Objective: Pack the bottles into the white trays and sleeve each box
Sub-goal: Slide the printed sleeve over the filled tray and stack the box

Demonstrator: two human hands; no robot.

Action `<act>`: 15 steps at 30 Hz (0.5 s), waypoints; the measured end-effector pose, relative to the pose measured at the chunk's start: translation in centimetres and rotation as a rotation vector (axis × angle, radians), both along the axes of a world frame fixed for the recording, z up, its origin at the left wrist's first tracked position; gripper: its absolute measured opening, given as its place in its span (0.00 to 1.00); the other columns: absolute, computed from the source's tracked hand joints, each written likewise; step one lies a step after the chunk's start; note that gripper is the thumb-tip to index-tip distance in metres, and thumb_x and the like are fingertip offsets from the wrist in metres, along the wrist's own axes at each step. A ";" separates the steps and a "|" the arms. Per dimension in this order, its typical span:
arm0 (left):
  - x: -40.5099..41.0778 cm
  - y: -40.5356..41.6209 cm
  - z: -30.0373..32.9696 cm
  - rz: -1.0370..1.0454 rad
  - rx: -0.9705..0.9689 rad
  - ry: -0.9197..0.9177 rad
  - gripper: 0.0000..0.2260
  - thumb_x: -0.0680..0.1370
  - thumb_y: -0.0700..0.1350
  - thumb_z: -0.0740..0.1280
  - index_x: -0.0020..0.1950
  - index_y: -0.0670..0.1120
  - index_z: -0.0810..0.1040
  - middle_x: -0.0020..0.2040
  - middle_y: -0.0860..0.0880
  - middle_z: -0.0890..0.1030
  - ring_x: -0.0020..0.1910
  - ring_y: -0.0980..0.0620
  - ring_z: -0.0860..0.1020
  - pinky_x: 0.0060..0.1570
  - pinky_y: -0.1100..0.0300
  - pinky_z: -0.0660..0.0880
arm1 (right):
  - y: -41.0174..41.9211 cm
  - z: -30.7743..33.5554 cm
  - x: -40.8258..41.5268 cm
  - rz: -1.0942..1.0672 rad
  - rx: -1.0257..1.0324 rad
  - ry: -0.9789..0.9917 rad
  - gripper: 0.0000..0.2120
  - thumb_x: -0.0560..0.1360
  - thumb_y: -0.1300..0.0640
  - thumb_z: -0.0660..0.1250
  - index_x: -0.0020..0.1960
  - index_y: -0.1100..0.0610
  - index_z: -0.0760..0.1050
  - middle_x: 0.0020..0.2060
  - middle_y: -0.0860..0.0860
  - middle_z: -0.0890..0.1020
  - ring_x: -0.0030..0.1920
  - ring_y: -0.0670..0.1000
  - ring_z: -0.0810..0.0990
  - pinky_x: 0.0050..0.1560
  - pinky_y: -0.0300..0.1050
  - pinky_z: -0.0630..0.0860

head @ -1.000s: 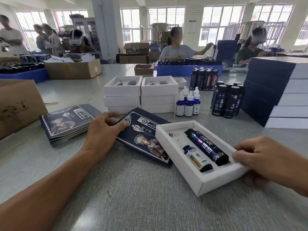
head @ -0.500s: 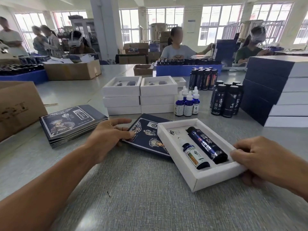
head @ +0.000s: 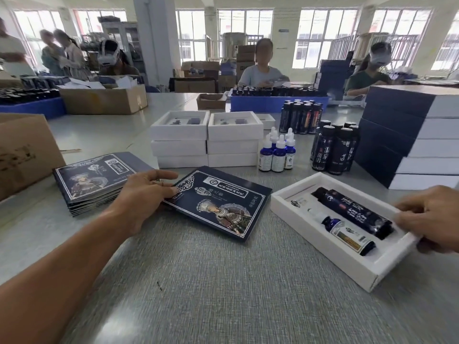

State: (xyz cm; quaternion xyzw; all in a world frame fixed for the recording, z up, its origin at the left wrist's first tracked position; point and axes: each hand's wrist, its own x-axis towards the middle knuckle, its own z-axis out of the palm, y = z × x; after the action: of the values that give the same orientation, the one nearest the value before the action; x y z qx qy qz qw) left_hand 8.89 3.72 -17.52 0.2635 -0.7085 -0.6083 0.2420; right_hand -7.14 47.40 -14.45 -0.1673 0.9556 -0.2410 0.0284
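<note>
At the far left of the grey table (head: pixel 223 294) sits a brown carton (head: pixel 22 150), and just right of it a stack of flat dark sleeves (head: pixel 96 180) printed with a figure. Next comes the left hand (head: pixel 141 197), fingers nearly straight, fingertips resting on the near left corner of a single loose sleeve (head: pixel 221 202) that lies flat beside the stack. Behind this sleeve stand two piles of white trays (head: pixel 208 140), then a cluster of small blue dropper bottles (head: pixel 277 155) and a group of tall dark bottles (head: pixel 334 155). Right of the loose sleeve, apart from it, lies the filled white tray (head: pixel 345 261), holding one tall dark bottle (head: pixel 352 212) and one small dropper bottle (head: pixel 345 230) side by side. The right hand (head: pixel 432 217) grips the tray's right end, fingers curled over its rim. Farther back on the right rises a stack of sleeved boxes (head: pixel 407 135)
</note>
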 end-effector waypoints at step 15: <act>0.0 2.5 0.4 -0.024 -0.176 0.356 0.11 0.76 0.46 0.72 0.54 0.61 0.81 0.50 0.59 0.84 0.46 0.60 0.82 0.36 0.66 0.77 | -2.8 -0.3 1.6 0.119 0.001 0.054 0.12 0.74 0.58 0.68 0.38 0.44 0.83 0.27 0.47 0.82 0.23 0.51 0.80 0.23 0.41 0.72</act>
State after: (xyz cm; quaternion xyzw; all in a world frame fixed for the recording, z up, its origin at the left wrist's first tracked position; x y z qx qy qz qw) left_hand 8.87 6.19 -17.10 0.1212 -0.7081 -0.5836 0.3785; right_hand -5.54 44.55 -14.78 -0.2301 0.9445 -0.2338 0.0171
